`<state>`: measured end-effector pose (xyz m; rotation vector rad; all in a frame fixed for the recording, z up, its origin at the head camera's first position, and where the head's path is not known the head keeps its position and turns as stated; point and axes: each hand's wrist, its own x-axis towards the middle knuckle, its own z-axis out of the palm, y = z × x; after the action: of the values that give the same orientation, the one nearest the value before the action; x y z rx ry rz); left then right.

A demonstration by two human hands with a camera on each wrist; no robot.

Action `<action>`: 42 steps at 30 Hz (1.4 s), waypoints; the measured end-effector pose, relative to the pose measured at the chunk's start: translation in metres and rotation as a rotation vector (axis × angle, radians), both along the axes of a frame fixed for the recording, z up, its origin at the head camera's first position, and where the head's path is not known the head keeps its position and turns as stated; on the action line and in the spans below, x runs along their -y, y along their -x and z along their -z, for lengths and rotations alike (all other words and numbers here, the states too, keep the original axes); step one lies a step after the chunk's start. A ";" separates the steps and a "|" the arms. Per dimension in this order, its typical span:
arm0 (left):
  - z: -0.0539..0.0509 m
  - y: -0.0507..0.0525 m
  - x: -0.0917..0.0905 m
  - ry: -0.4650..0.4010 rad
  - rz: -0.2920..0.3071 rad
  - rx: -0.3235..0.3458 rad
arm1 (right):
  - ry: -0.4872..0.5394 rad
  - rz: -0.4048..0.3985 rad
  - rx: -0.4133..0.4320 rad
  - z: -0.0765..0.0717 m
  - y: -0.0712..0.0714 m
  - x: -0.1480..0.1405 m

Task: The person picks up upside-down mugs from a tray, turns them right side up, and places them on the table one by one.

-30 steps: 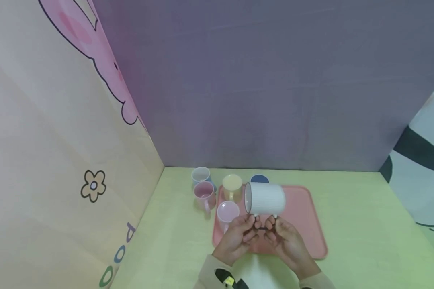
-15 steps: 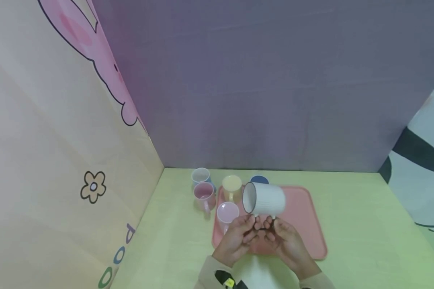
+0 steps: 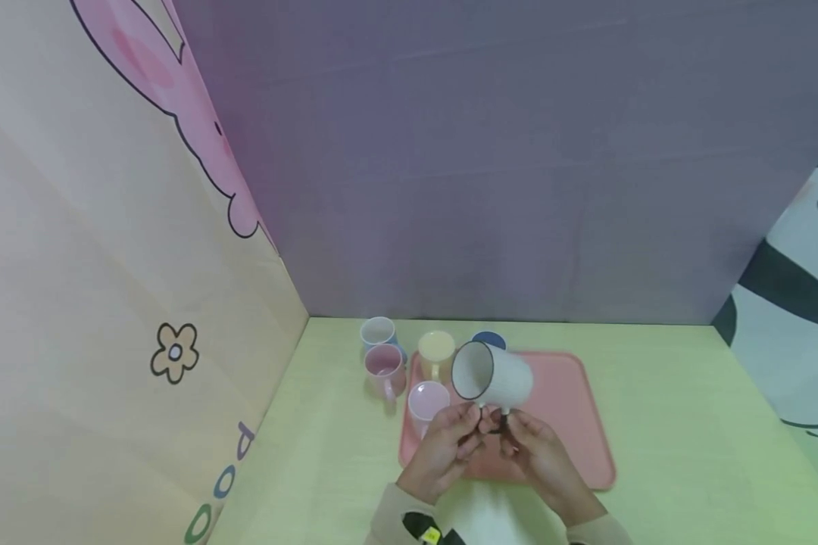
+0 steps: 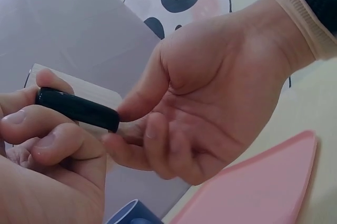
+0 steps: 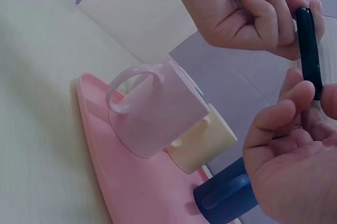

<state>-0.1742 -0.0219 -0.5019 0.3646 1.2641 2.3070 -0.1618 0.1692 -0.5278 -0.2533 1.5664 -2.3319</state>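
Note:
A white mug point(image 3: 511, 378) with a dark rim hangs tilted on its side above the tray, its mouth toward the left. Its dark handle point(image 5: 309, 53) points down toward the person. With thumb and fingers my left hand point(image 3: 443, 450) pinches one end of the handle. My right hand point(image 3: 545, 462) pinches the other end. In the left wrist view the handle point(image 4: 79, 109) spans the gap between both hands, and the mug's body is partly hidden behind the fingers.
A pink tray point(image 3: 572, 424) lies under the hands. On it stand a pale pink mug point(image 3: 428, 401), a yellow mug point(image 3: 438, 350) and a blue mug point(image 3: 491, 338), partly hidden. Left of the tray are a darker pink mug point(image 3: 385, 367) and a white-and-blue mug point(image 3: 378, 331).
The white mug has turned so that its mouth faces more toward the camera, showing more of its inside. The right hand has shifted slightly left; the other mugs stay put.

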 end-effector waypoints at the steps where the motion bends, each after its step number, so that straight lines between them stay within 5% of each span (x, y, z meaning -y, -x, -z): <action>1: -0.001 0.000 0.001 0.011 -0.003 -0.004 | -0.027 0.014 0.005 0.000 0.000 0.000; 8: -0.014 0.002 0.011 0.132 -0.095 -0.065 | -0.144 0.097 0.045 0.002 0.003 -0.008; 12: -0.020 0.006 0.021 0.181 -0.205 -0.080 | -0.121 0.120 0.048 0.003 0.004 -0.015; 18: -0.021 0.010 0.041 0.145 -0.292 -0.109 | -0.093 0.175 0.032 0.004 0.005 -0.025; 24: -0.026 0.014 0.061 0.305 -0.441 -0.171 | -0.067 0.190 0.026 0.005 0.005 -0.033; 36: -0.031 0.020 0.109 0.446 -0.725 -0.170 | -0.039 0.232 0.053 0.010 0.002 -0.050; 42: -0.028 0.025 0.132 0.501 -0.815 -0.125 | -0.034 0.249 0.054 0.010 0.001 -0.057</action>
<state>-0.1996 -0.1539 -0.4737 -0.2388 2.3020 2.4473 -0.1631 0.2267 -0.5380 0.0150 1.6941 -2.4687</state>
